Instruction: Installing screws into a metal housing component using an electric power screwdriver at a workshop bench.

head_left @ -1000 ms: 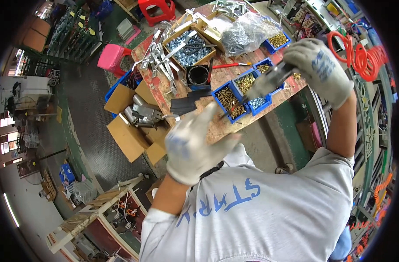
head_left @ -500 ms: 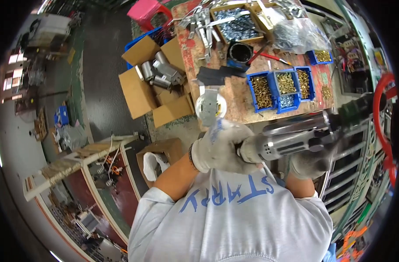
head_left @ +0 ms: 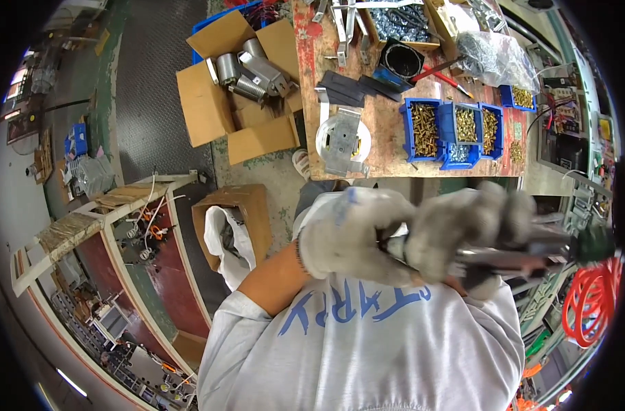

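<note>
My left hand [head_left: 347,236], in a pale grey work glove, is in front of my chest. Its fingers curl around a pale rounded piece, mostly hidden between the two gloves. My right hand [head_left: 449,229], gloved too and smeared by motion, lies close beside it with its fingers bent over. Under and beyond the right fingers a silver cylindrical power tool [head_left: 518,257] with a dark green end [head_left: 593,244] points to the right, blurred. On the table ahead of my left hand sits a round white part [head_left: 323,145] with a grey metal bracket [head_left: 342,142] across it.
The worn red-and-tan table [head_left: 384,154] carries blue bins [head_left: 410,130] of brass screws, black flat pieces [head_left: 341,89] and a plastic bag [head_left: 497,58]. Left are a carton [head_left: 196,103] of metal cylinders [head_left: 227,70] and a wooden frame [head_left: 114,212]. A red coiled hose [head_left: 593,301] hangs right.
The silver tool has dropped and turned lower at the right. My right hand has come up and left, over the tool and close to my left hand. The view has shifted slightly.
</note>
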{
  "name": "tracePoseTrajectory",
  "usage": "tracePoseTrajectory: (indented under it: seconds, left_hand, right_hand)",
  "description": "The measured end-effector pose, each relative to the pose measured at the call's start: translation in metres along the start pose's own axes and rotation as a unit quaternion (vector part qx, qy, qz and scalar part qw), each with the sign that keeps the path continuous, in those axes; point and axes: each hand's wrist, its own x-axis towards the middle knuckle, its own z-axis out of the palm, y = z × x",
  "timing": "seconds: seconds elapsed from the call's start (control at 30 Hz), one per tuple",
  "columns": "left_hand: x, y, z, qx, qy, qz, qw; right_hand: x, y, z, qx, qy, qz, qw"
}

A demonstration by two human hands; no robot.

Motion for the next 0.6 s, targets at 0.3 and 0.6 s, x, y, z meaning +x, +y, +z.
tracePoseTrajectory:
  seconds: [0.3,0.6]
  left_hand:
    - [-0.054,-0.030,0.006,-0.408,0.370,-0.168,0.818]
    - [-0.063,-0.045,0.020,-0.454,0.357,-0.075,0.813]
  right_hand:
    - [0.027,-0.044,0.008,0.035,0.191,-0.023,0.981]
    - [0.019,-0.038,-0.001,-0.003,0.170,0.062,0.983]
